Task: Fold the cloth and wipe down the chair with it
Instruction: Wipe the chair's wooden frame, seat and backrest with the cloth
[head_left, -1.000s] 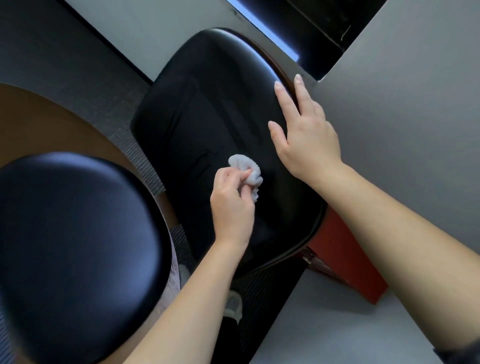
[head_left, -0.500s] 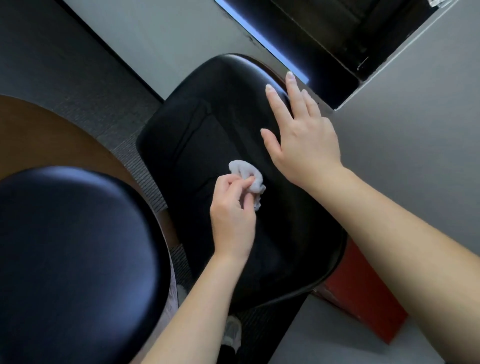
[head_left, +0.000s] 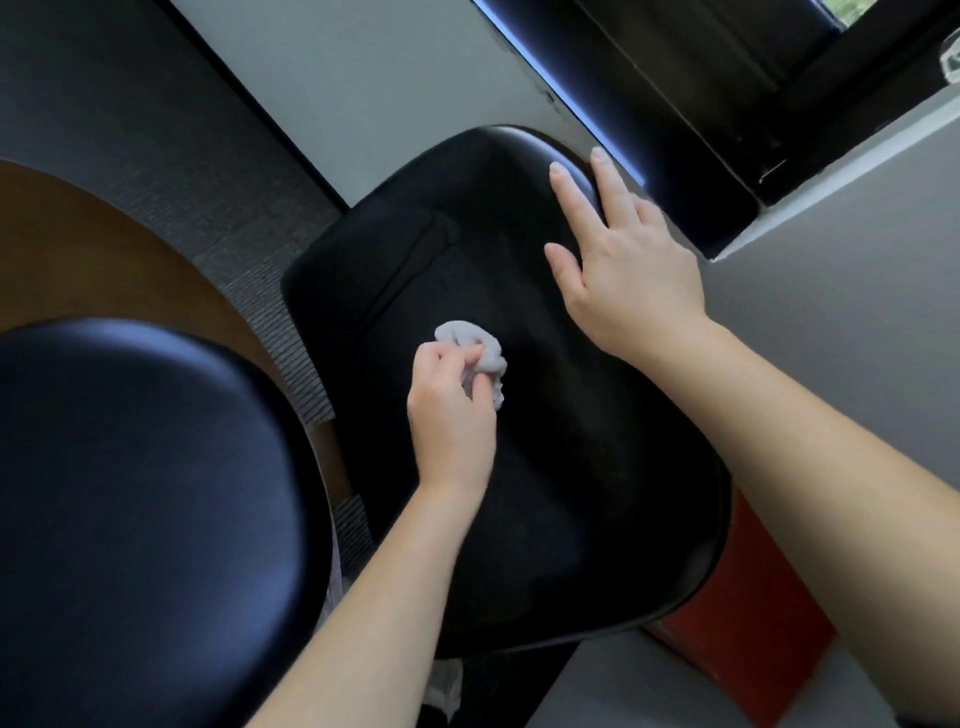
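Since the earlier frame, both hands barely shifted. Left hand (head_left: 451, 415) grip pinches the bunched cloth (head_left: 475, 356) mid-chair (head_left: 571, 493); right hand (head_left: 623, 260) lies spread, steadying. Press evenly; use overlapping strokes.

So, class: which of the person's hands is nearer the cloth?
Left. The left hand grips the cloth on the chair; the right hand rests apart, farther up the seat.
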